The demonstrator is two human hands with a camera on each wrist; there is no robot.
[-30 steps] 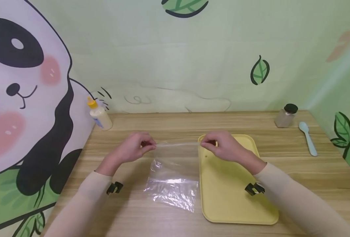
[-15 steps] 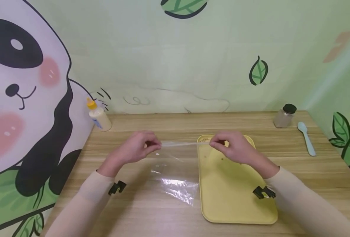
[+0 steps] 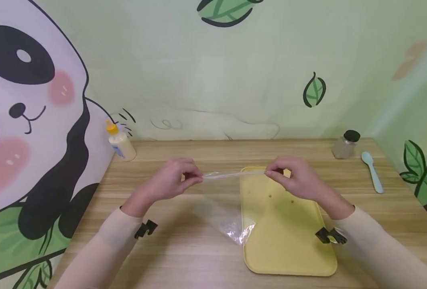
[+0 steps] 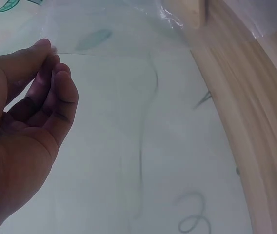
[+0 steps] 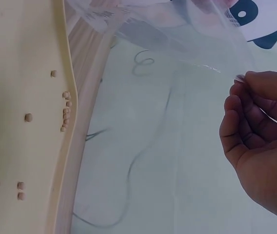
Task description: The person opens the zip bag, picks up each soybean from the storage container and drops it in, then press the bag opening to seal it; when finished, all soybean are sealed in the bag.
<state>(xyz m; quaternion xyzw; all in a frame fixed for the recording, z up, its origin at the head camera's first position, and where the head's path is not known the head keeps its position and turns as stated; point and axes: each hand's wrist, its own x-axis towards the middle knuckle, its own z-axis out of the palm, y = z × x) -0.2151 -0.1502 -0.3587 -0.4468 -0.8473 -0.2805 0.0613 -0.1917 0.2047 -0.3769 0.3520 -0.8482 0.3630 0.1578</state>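
Observation:
A clear plastic bag (image 3: 231,226) hangs from its top edge, stretched between both hands. My left hand (image 3: 175,178) pinches one top corner between thumb and fingertips; the left wrist view shows the bag (image 4: 128,24) reaching away from that pinch. At the opposite corner my right hand (image 3: 294,176) pinches the edge in the same way. The bag's lower part overlaps the left side of a yellow tray (image 3: 289,249) in the head view. Several small brownish pellets (image 5: 29,117) lie on the tray, some bunched along its far rim.
A bottle with a yellow nozzle cap (image 3: 122,146) stands at the back left of the wooden table (image 3: 184,257). At the back right are a clear jar with a black lid (image 3: 345,146) and a light blue spoon (image 3: 372,172). A panda-printed wall covering (image 3: 217,80) rises behind.
Both hands have shifted right with the bag, the right hand farther. The bag now overlaps the tray, its bottom edge swinging right and narrowing to a point.

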